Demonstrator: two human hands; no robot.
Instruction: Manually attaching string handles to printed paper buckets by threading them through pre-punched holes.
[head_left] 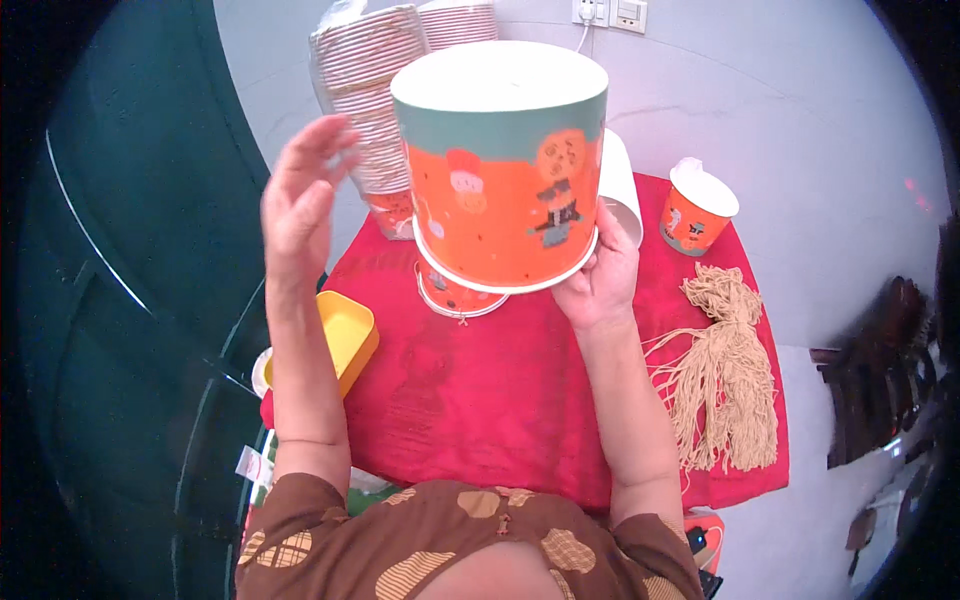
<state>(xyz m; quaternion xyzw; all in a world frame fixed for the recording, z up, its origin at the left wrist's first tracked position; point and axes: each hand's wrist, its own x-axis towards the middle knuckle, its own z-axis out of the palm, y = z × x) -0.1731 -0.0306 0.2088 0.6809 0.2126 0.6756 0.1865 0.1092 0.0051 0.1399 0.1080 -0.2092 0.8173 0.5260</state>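
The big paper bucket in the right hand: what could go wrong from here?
The paper bucket could tip or slip: only the right hand holds it, near its lower right edge, while the left hand is open and apart from it. The left hand might knock the tall cup stack, which shows close by. Loose yarn strands near the right forearm could snag.

The right hand (608, 272) holds an orange-and-green bucket (500, 190) above a red cloth (480, 390), the left hand (300, 200) raised beside it.
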